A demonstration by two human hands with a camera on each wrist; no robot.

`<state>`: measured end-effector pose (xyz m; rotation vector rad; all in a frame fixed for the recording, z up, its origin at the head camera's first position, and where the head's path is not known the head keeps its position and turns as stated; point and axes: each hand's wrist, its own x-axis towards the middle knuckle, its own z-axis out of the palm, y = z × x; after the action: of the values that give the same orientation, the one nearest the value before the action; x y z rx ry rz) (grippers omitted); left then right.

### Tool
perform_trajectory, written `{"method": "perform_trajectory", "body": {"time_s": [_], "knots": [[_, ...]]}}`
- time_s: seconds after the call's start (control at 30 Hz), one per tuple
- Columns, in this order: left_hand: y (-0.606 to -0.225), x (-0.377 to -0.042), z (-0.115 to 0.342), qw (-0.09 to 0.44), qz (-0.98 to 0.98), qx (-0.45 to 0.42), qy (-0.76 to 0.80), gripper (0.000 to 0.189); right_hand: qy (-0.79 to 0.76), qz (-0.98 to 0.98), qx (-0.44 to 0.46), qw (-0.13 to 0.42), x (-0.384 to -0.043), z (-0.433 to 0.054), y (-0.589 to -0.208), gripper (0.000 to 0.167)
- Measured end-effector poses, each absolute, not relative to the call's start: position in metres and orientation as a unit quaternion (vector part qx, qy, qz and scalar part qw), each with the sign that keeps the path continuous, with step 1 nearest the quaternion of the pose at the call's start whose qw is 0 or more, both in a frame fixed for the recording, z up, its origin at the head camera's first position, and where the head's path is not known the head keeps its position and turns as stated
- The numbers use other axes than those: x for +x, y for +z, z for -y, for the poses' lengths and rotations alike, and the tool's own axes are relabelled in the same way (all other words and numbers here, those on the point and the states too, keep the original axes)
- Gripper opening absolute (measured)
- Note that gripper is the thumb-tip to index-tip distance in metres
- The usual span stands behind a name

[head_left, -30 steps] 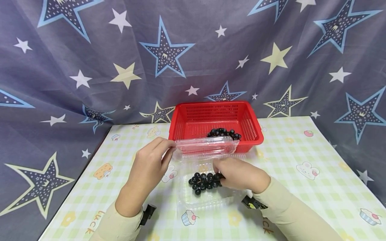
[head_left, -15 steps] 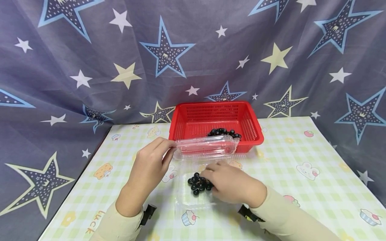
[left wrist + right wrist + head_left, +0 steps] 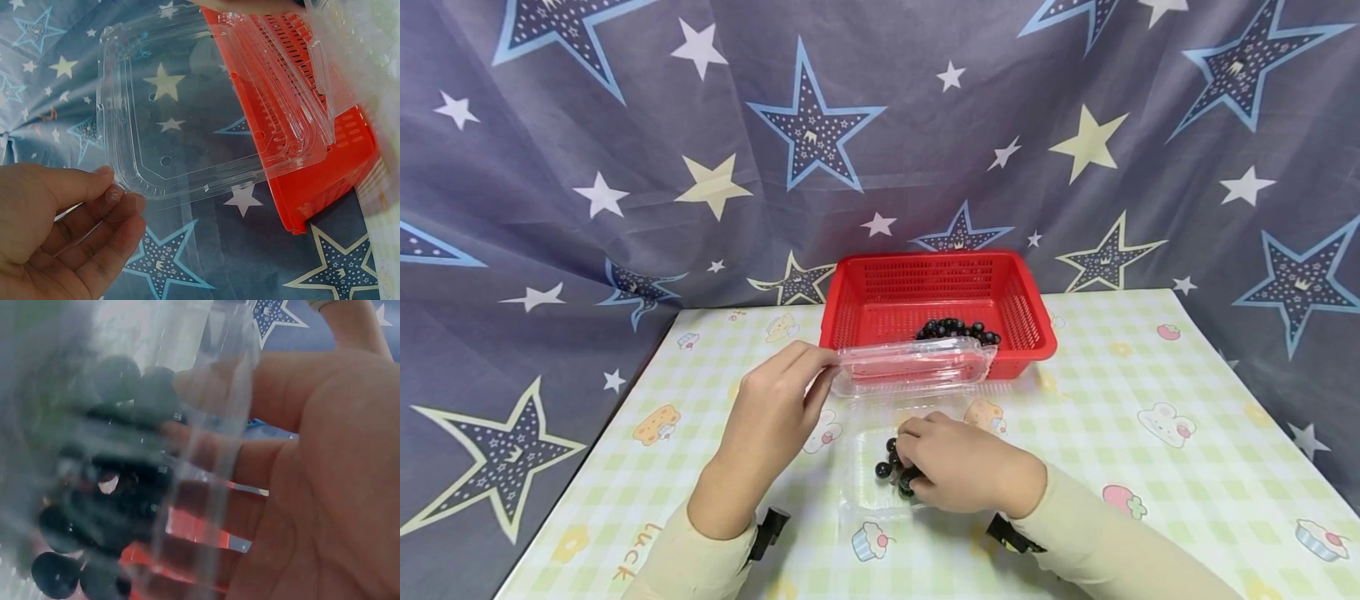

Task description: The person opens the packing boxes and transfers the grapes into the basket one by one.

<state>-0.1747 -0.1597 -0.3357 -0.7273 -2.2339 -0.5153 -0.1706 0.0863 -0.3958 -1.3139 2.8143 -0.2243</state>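
My left hand (image 3: 771,408) pinches the corner of a clear plastic lid (image 3: 910,371), which stands raised at the back of its container. In the left wrist view the thumb and fingertips meet at the lid's corner (image 3: 128,184). The clear container base (image 3: 868,504) lies on the table with a bunch of dark grapes (image 3: 883,470) inside. Over the bunch, my right hand (image 3: 970,462) reaches in from the right and hides most of it. Seen through the container wall in the right wrist view, thumb and fingers curl at the side of the grapes (image 3: 56,575).
Behind the container stands a red perforated basket (image 3: 936,260) holding more dark grapes (image 3: 951,327) at its near side. The raised lid overlaps the basket's front. A checked tablecloth (image 3: 1210,517) covers the table, and a star-printed curtain (image 3: 925,125) hangs behind.
My right hand has moved left across the container from the bunch's right end and now covers more of the grapes. The left hand and the lid have hardly moved.
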Motion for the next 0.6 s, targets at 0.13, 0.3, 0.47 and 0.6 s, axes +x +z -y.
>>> {"method": "perform_trajectory", "body": {"time_s": [0.13,0.3,0.47,0.6], "knots": [[-0.335,-0.174,0.160,0.360,0.867,-0.281,-0.199,0.012,-0.063,-0.902,-0.428,-0.013,-0.174,-0.087,-0.397,0.022],[-0.335,-0.175,0.160,0.370,0.863,-0.285,-0.191,0.013,-0.077,-0.904,-0.420,-0.004,-0.175,-0.086,-0.401,0.035],[-0.335,-0.175,0.160,0.374,0.861,-0.288,-0.188,0.015,-0.088,-0.913,-0.398,-0.012,-0.177,-0.082,-0.408,0.049],[-0.334,-0.175,0.160,0.371,0.864,-0.287,-0.185,0.015,-0.066,-0.921,-0.383,-0.019,-0.177,-0.078,-0.415,0.055]]}}
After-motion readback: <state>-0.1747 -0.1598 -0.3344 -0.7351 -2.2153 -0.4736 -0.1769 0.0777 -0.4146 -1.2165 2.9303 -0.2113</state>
